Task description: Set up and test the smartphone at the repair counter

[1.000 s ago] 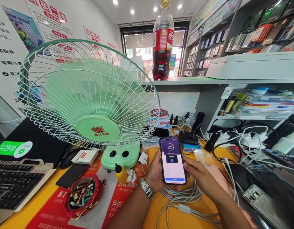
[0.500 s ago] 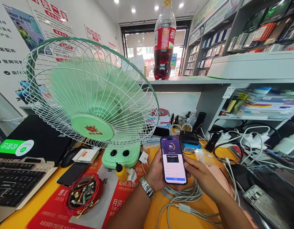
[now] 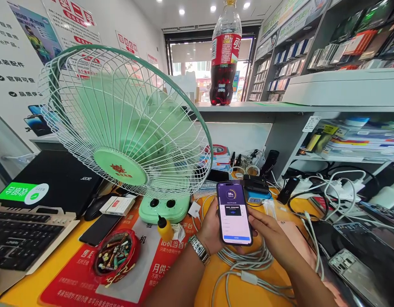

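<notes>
Lower middle of the frame: left hand [image 3: 211,228] wraps the dark slim smartphone with a lit screen [image 3: 234,213] from behind, long axis upright. Right hand [image 3: 270,236] pinches its right edge, fingers curled, a white cable tangle [image 3: 248,260] just below.

A: What's on the desk [image 3: 50,279]?
B: Green fan [image 3: 126,128] mid, keyboard [image 3: 22,238] & laptop [image 3: 56,183] far left, red dish [image 3: 115,258] w/ bits in front, white cables [image 3: 248,264] right, opened phone [image 3: 353,270] at right edge.

A green fan [image 3: 126,128] stands behind a red dish [image 3: 115,258] of screws.
</notes>
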{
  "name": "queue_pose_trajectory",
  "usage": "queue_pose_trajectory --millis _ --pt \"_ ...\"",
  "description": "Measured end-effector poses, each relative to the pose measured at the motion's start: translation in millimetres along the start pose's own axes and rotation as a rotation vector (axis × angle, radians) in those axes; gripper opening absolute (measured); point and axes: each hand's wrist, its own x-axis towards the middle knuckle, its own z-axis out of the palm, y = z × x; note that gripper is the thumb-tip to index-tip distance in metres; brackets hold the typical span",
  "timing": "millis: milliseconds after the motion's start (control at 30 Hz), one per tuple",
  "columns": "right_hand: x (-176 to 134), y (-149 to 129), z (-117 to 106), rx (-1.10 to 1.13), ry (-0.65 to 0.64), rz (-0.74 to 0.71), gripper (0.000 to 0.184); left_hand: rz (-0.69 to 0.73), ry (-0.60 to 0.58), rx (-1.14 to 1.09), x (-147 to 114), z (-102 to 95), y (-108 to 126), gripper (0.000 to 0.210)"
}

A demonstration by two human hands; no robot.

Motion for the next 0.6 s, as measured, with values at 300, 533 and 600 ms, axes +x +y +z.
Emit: queue_pose_trajectory --millis 300,533,600 --pt "-1 -1 1 0.015 0.024 0.040 0.050 -0.011 -0.116 0.021 5 -12.2 -2 0.090" --pt "-1 -9 4 0.009 0.024 0.034 0.047 -0.017 -0.134 0.042 5 -11.3 -1 0.092" --pt "-2 -10 4 0.012 0.017 0.030 0.045 -0.008 -0.128 0.031 5 -11.1 -1 0.091"
